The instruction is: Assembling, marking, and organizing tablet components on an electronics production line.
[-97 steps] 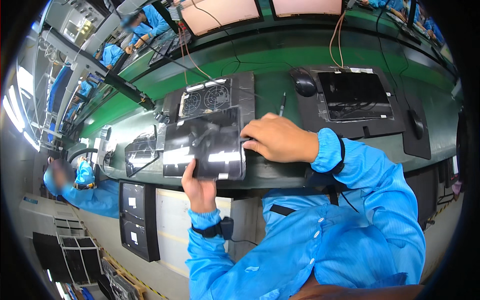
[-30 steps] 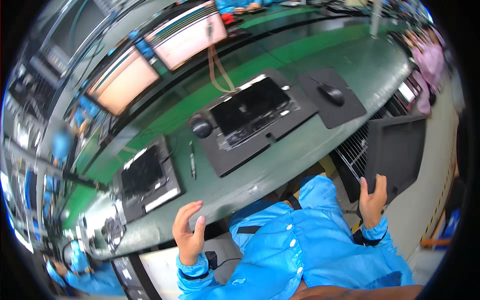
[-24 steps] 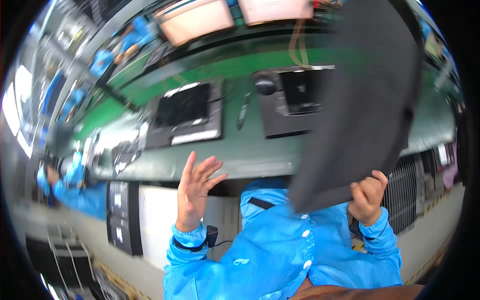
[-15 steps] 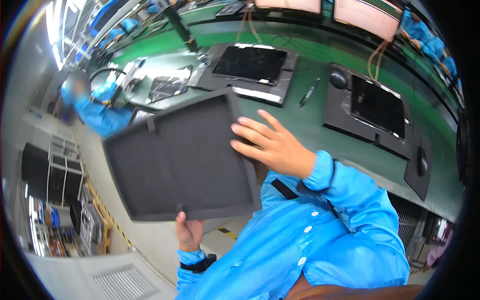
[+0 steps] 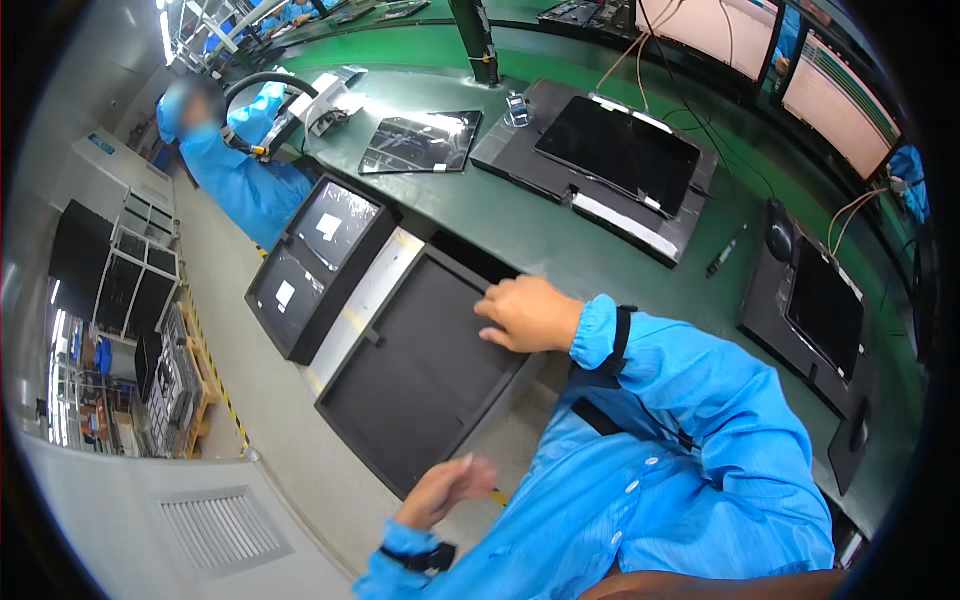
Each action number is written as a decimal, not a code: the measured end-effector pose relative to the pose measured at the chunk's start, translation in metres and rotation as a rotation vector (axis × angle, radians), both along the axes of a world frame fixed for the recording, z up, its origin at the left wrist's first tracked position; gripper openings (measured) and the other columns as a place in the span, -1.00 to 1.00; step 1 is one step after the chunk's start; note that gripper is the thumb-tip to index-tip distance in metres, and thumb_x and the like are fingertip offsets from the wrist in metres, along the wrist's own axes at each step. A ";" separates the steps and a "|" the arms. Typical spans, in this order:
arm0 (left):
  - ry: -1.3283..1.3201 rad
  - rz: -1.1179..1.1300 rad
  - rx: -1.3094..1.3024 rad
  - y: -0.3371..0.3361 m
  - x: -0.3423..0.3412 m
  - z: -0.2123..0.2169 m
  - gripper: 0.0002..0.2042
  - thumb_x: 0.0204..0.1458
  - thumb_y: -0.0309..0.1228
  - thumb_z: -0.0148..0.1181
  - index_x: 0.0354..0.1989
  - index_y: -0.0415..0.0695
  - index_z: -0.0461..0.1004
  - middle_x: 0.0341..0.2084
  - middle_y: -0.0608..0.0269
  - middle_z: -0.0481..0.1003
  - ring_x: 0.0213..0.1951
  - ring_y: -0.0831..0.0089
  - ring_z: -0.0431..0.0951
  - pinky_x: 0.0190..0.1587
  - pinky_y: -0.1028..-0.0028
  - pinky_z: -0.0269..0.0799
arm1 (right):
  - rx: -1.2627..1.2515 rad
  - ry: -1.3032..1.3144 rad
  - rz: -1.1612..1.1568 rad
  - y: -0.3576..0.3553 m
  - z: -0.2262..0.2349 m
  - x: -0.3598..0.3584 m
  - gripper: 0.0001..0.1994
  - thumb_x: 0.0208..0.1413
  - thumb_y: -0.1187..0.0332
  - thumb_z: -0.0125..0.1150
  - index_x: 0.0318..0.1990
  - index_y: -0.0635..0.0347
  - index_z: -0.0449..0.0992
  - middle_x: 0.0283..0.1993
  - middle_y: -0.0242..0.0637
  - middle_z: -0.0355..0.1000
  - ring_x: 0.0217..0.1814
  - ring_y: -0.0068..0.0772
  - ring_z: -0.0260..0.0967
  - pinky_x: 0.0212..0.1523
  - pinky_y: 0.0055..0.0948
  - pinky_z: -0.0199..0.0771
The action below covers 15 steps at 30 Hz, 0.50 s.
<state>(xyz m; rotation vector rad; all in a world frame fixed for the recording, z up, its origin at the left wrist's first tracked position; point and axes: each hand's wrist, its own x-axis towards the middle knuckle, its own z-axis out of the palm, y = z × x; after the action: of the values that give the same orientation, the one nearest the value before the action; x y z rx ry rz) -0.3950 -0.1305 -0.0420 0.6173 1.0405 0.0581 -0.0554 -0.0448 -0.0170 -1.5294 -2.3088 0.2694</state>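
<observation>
A shallow black foam tray [image 5: 415,370] with a raised rim lies left of my body, nothing in its recess. It rests over a light-coloured surface [image 5: 365,300], beside another black tray [image 5: 318,275] that holds two dark, glossy panels with white labels. My right hand [image 5: 532,315] is closed at the foam tray's right rim, fingers curled over the edge. Just off the tray's near corner, my left hand [image 5: 447,492] is apart from it, fingers stretched out and slightly blurred.
On the green bench [image 5: 560,225] lie a screen panel on a black fixture [image 5: 620,150], a second screen panel [image 5: 825,305], a pen [image 5: 726,252], a mouse [image 5: 780,232] and a glossy sheet [image 5: 422,142]. A co-worker in blue [image 5: 245,180] sits at the far left.
The foam tray, held up in both hands before, is now lower and flat beside the panel-filled tray. My left hand has come off it. The view has turned, revealing the panel-filled tray.
</observation>
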 end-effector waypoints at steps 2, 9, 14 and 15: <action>0.122 -0.444 0.220 0.026 -0.049 0.052 -0.57 0.36 -0.11 0.06 0.06 -0.27 0.57 -0.14 0.14 0.65 -0.10 0.36 0.65 -0.05 0.37 0.56 | 0.141 0.008 -0.089 0.031 0.028 0.011 -0.71 0.10 0.18 0.32 -0.18 0.20 0.53 -0.26 -0.15 0.47 -0.15 -0.01 0.48 -0.11 -0.05 0.49; 0.770 -0.950 0.806 0.188 -0.060 0.088 -0.45 0.15 0.01 0.29 0.06 -0.26 0.56 -0.16 0.00 0.63 -0.15 0.15 0.64 -0.05 0.27 0.55 | 0.482 -0.096 -0.371 0.209 0.009 0.047 -0.29 0.06 -0.07 0.31 0.21 0.31 0.39 0.27 0.01 0.35 0.43 0.03 0.17 0.35 -0.05 0.20; 0.916 -0.562 1.596 0.219 -0.032 -0.031 -0.14 0.06 0.06 0.32 0.37 -0.33 0.19 0.26 -0.25 0.30 0.35 -0.09 0.24 0.42 -0.15 -0.07 | 0.139 -0.165 -0.456 0.220 -0.011 0.014 -0.04 0.07 -0.36 0.10 0.35 0.39 0.26 0.46 0.10 0.14 0.58 0.02 -0.05 0.53 0.22 -0.27; 0.904 -0.569 1.557 0.213 -0.013 -0.035 -0.10 0.06 0.07 0.32 0.41 -0.31 0.12 0.30 -0.24 0.25 0.39 -0.12 0.17 0.42 -0.21 -0.14 | 0.184 -0.139 -0.413 0.216 -0.017 0.009 -0.09 0.05 -0.33 0.16 0.29 0.37 0.34 0.41 0.12 0.20 0.53 0.04 0.02 0.52 0.23 -0.23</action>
<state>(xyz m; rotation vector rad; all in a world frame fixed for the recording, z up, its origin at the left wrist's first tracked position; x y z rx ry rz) -0.4080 0.0824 -0.0768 2.5028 1.5224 0.0871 -0.0463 0.1714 -0.0337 -1.9240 -1.9831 -0.1564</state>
